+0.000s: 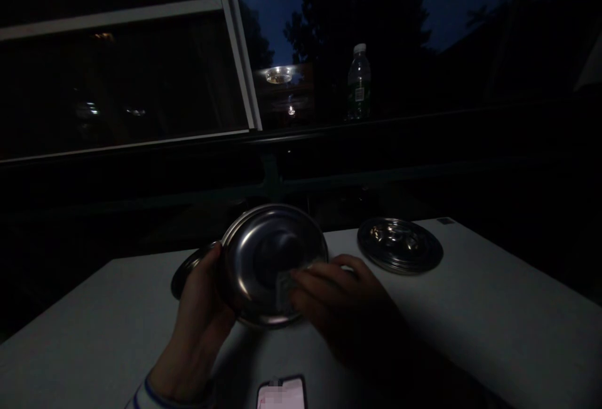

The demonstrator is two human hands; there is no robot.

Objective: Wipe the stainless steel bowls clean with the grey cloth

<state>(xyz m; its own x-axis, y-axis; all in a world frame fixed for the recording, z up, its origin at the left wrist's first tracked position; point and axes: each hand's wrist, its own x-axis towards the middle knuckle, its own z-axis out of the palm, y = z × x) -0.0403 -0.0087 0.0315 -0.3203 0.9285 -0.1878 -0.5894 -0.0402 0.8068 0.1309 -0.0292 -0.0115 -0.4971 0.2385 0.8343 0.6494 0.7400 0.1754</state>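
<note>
My left hand (pixel 200 315) grips the left edge of a shiny round metal plate (pixel 277 233), which is tilted up above the white table. My right hand (pixel 336 296) has its fingers bent and pressed at the plate's lower right. Under those fingertips is a small pale, flat piece (pixel 283 290), too dim to tell whether it is a label or a cloth. Behind my left hand, a second dark metal dish (pixel 183 274) shows in part on the table. To the right lies a stack of metal plates (pixel 399 246).
The white table (pixel 489 308) fills the foreground. A phone (pixel 282 394) with a lit screen lies at its near edge. Beyond the table, a plastic bottle (pixel 359 86) stands on the ledge of a dark window, beside a pale window frame (pixel 242 51). The room is very dim.
</note>
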